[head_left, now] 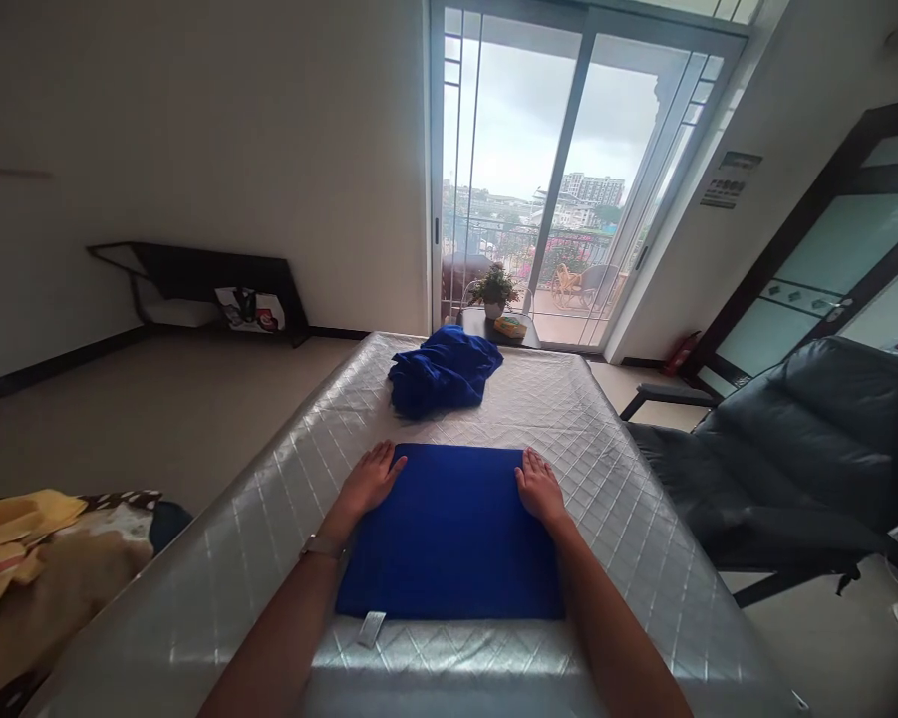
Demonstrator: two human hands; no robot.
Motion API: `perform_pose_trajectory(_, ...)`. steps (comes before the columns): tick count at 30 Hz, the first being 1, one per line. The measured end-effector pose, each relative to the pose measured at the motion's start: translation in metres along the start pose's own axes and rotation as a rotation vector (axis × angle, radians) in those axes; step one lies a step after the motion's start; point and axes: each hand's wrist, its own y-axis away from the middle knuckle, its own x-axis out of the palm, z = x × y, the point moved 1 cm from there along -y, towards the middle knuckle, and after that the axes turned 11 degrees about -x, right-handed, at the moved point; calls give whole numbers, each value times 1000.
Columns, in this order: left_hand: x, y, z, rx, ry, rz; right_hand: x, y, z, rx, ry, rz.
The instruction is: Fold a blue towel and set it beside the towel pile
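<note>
A blue cloth [455, 534], folded into a flat rectangle, lies on the table with its silvery quilted cover [613, 558]. Against its far left corner rests my left hand [370, 479], fingers stretched forward and thumb on the cloth's edge. My right hand [540, 485] lies flat along the far right corner in the same way. A small white tag [372, 628] sticks out from the near left edge. Beyond the folded piece sits a crumpled heap of blue cloth [446, 371], apart from both hands.
Yellow and brown cloths [37, 558] lie in a pile at the lower left. A black armchair [799, 449] stands close on the right. Past the far edge are a potted plant [495, 289] and a sliding glass door [523, 170]. A black rack [216, 289] is by the left wall.
</note>
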Motion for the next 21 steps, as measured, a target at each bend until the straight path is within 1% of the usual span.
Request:
perform_pose_trajectory(5,-1,-3,10,10,19,-52,0,2,-3,-22,-19,-30)
perform_pose_trajectory(11,4,-4,15,-3,-26,-72,-5,5,6,-103,-36,-139)
perform_pose_trajectory(13,5,-3,15,-7,-39,-71,-4,4,8,-110,-47,-131)
perform_pose_trajectory(17,4,-2,13,-7,-50,-44,2,2,6,-75,-58,-52)
perform_pose_trajectory(21,-3,0,10,-22,10,-49,5,1,4,-68,-64,-47)
